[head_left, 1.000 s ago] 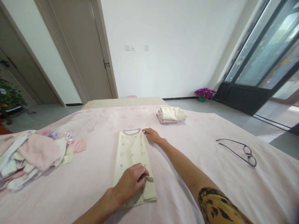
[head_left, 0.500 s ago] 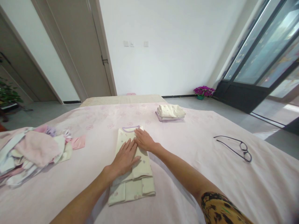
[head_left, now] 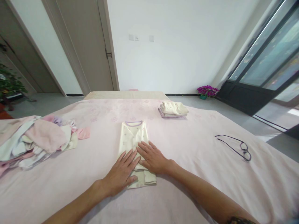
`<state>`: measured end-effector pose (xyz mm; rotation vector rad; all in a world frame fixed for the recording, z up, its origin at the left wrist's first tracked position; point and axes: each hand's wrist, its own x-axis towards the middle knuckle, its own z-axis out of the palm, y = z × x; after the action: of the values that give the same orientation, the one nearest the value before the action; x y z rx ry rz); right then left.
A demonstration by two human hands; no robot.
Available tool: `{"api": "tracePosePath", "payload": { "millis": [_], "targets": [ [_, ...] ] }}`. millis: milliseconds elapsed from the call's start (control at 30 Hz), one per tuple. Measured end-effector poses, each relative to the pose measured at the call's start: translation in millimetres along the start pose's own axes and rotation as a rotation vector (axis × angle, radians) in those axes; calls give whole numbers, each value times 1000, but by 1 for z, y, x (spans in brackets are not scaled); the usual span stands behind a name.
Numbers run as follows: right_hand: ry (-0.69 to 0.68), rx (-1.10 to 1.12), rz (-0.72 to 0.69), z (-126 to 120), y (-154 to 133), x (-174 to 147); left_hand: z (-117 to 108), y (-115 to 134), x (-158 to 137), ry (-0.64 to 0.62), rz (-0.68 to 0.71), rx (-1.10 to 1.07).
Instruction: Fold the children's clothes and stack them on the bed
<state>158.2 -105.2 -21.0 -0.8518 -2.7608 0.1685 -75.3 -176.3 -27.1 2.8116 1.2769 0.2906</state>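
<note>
A cream long-sleeved shirt (head_left: 132, 137) with a lilac neckline and small printed spots lies in front of me, its sides and sleeves folded inward. Flat on its lower left part rests my left hand (head_left: 122, 171), fingers stretched out. My right hand (head_left: 151, 155) presses on the lower right part with its fingers spread. The two hands' fingertips nearly meet at the middle. Beneath both palms some of the cloth is hidden, while the bottom hem shows below them.
A pink sheet (head_left: 187, 193) covers the table. To the left lies a heap of loose clothes (head_left: 46, 137). Folded clothes (head_left: 174, 109) are stacked at the back. Black-framed glasses (head_left: 244, 151) lie at the right.
Both hands have slid down the shirt toward me, away from the neckline. The right hand's fingers have spread and the upper part of the shirt is now uncovered. My view has shifted slightly.
</note>
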Motion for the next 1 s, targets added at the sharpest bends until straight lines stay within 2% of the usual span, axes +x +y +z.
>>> {"api": "tracePosePath", "payload": {
  "millis": [133,233,300,367,433,500,533,700,900,1000],
  "targets": [
    [-90,73,-48,-15,-20,-21,-21,4,-23,-87,112,-149],
    [-159,151,-105,-31,-34,-35,-38,-4,-39,-136,186,-334],
    [-200,231,-148,-42,-39,-45,-42,-16,-52,-76,143,-457],
    [-178,330,-155,-48,-37,-55,-40,-30,-65,77,50,-500],
    [-41,399,-85,-49,-28,-64,-35,-43,-77,219,-6,-432],
    [94,375,1,-47,-16,-68,-29,-53,-83,287,-4,-310],
    [112,329,21,-45,-10,-69,-27,-57,-85,297,5,-255],
    [-42,70,-75,-44,4,-56,-27,-62,-73,245,111,-104],
    [-53,-89,-293,-41,2,-41,-25,-63,-54,240,227,0],
    [-23,-143,-302,-32,4,-42,-22,-64,-50,263,227,18]
  ]
}}
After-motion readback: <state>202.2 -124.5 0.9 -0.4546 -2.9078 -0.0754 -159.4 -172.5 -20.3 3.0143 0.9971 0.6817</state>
